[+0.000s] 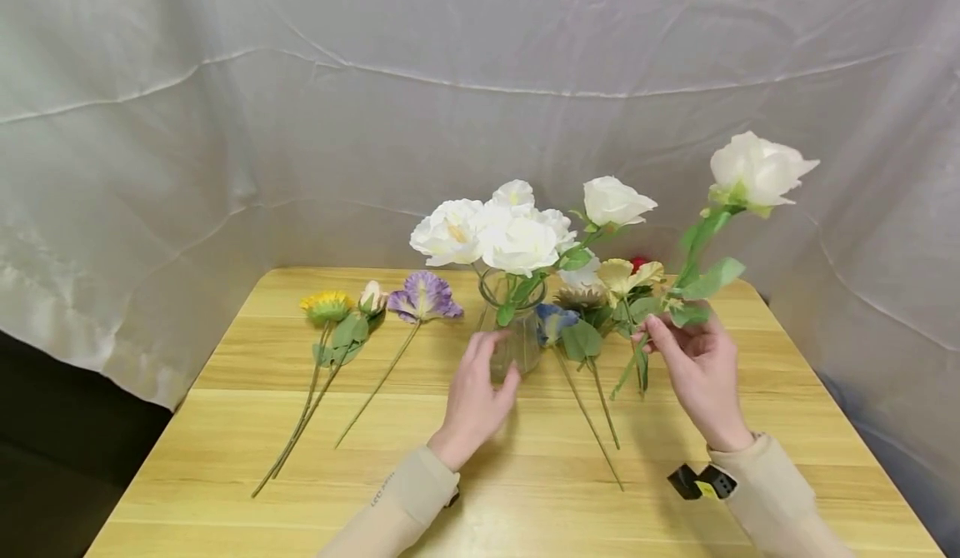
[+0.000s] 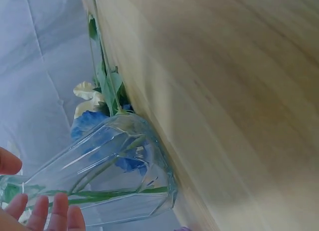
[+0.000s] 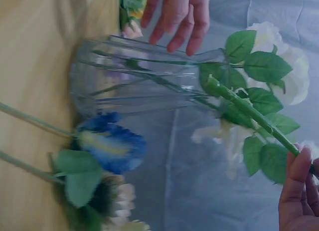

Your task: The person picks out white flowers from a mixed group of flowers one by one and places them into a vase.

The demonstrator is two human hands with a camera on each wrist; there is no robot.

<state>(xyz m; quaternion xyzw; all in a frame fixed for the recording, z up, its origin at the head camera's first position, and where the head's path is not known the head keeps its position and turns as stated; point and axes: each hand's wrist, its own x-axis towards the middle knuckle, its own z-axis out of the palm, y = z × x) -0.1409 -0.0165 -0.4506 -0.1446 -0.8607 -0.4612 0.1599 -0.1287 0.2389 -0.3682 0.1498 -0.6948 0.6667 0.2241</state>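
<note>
A clear glass vase [image 1: 517, 350] stands upright on the table, with several white flowers [image 1: 517, 237] and a white rose [image 1: 617, 201] leaning right over its rim. My left hand [image 1: 480, 391] is at the near left side of the vase, thumb and fingers spread apart. In the left wrist view, its fingers [image 2: 60, 211] overlap the upper part of the glass. Off to the right, my right hand [image 1: 697, 366] pinches the green stem of another white rose [image 1: 761, 171], bloom up. The right wrist view shows the cut stem end [image 3: 214, 85] pointing toward the vase's neck.
Left of the vase lie a yellow sunflower [image 1: 327, 306], a pale pink bud [image 1: 372, 297] and a purple flower [image 1: 424, 296]. To its right are a blue flower [image 1: 555, 321], a cream flower [image 1: 626, 277] and a partly hidden red one [image 1: 639, 264]. A grey curtain [image 1: 480, 125] hangs behind.
</note>
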